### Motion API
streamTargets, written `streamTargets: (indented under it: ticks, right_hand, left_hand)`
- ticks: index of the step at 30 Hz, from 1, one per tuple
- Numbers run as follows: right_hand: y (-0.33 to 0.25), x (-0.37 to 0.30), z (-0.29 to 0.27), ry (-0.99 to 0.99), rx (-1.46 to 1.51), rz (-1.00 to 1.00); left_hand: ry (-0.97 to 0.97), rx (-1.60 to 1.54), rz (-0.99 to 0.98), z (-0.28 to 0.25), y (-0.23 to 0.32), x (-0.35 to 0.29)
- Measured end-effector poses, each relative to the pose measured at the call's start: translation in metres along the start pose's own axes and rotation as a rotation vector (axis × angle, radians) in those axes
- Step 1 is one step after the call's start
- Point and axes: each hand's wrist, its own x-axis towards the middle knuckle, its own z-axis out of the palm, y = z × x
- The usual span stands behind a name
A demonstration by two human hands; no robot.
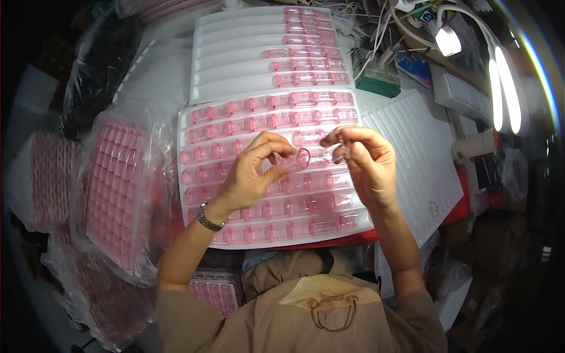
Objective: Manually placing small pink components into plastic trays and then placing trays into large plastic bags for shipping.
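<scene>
My left hand (254, 170), with a metal watch on its wrist, pinches a clear pink cylindrical piece (303, 157) whose round, darker rim faces right. To its right, my right hand (374, 165) has thumb and fingertips closed on a small clear piece (341, 153); its exact shape is hard to make out. The hands are apart, both raised over a white ribbed tray (364, 219). Rows of clear pink cylindrical pieces (276, 209) lie in its grooves. Behind it, a second white tray (235, 62) has similar pieces only at its right end.
Plastic-wrapped trays of pink pieces (115, 188) are stacked at left. At right lies an empty-grooved white tray (406, 159) with a small clear piece (434, 207) on it. Cables, a green box (379, 81) and a lit lamp (448, 41) stand at back right.
</scene>
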Motion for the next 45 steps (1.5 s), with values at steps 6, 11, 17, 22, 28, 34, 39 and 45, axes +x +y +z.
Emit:
streamTargets:
  ticks: [6,11,17,22,28,34,39,45]
  right_hand:
    - [0.010,-0.004,0.015,-0.041,-0.682,-0.360]
    - [-0.009,-0.031,0.007,-0.320,-0.908,-0.188]
    - [-0.071,-0.122,-0.168,0.585,-2.055,0.161]
    - [-0.062,-0.176,-0.185,0.700,-2.172,0.724]
    - [-0.058,-0.192,-0.215,0.536,-2.035,0.080]
    - [-0.054,-0.085,-0.149,0.724,-0.763,0.022]
    - [-0.009,-0.007,-0.017,0.095,-0.179,0.514]
    - [0.038,0.015,0.041,-0.053,-0.438,0.331]
  left_hand:
    - [-0.004,-0.545,-0.135,0.023,0.014,-0.013]
    - [-0.050,-0.554,-0.108,0.032,0.007,-0.014]
    - [0.074,0.417,-0.006,-0.008,-0.001,0.012]
    - [0.032,0.887,0.195,0.003,-0.021,0.029]
    - [0.135,0.816,0.094,-0.021,-0.011,0.005]
    - [-0.033,0.865,0.149,-0.039,-0.007,-0.020]
    - [0.063,0.853,0.019,-0.027,0.000,-0.033]
    - [0.161,0.225,-0.038,-0.014,0.010,-0.047]
